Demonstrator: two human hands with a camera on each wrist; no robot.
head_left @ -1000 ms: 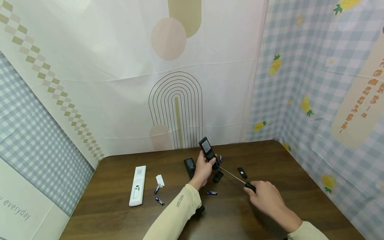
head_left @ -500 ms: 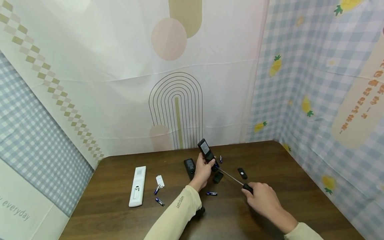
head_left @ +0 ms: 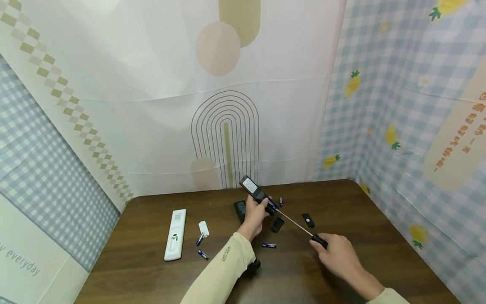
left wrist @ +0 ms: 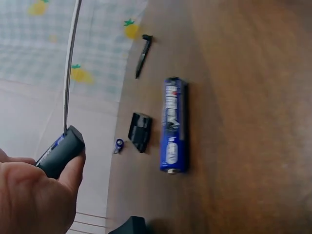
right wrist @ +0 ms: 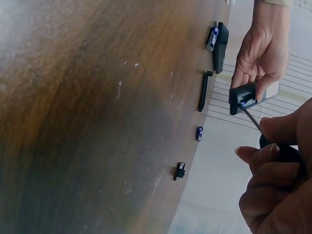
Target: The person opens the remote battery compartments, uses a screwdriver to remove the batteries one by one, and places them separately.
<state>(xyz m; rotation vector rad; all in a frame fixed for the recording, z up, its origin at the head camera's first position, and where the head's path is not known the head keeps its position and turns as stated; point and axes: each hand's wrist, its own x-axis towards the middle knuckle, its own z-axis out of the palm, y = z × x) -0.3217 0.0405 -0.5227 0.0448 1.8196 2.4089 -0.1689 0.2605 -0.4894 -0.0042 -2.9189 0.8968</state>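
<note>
My left hand (head_left: pixel 255 214) grips a black remote control (head_left: pixel 250 185) above the table, its back and label facing up. The battery compartment is uncovered, and a blue battery (right wrist: pixel 247 103) sits inside it. My right hand (head_left: pixel 339 255) holds a screwdriver by its black handle (head_left: pixel 319 241). Its long metal shaft (head_left: pixel 296 222) reaches to the compartment end of the remote; in the right wrist view the tip meets the area beside the battery. Exact contact at the tip is too small to tell. Below lies a loose blue battery (left wrist: pixel 172 126).
A white remote (head_left: pixel 175 234) with its compartment uncovered lies left, near a white cover (head_left: pixel 203 228) and two batteries. Another black remote (head_left: pixel 239 210) lies behind my left hand. Black covers (head_left: pixel 277 225) (head_left: pixel 308 220) lie between my hands. Patterned cloth hangs behind the table.
The held remote's upper end has swung left and down, so it lies flatter. The screwdriver has followed, with my right hand shifted slightly right. The head view has turned a little.
</note>
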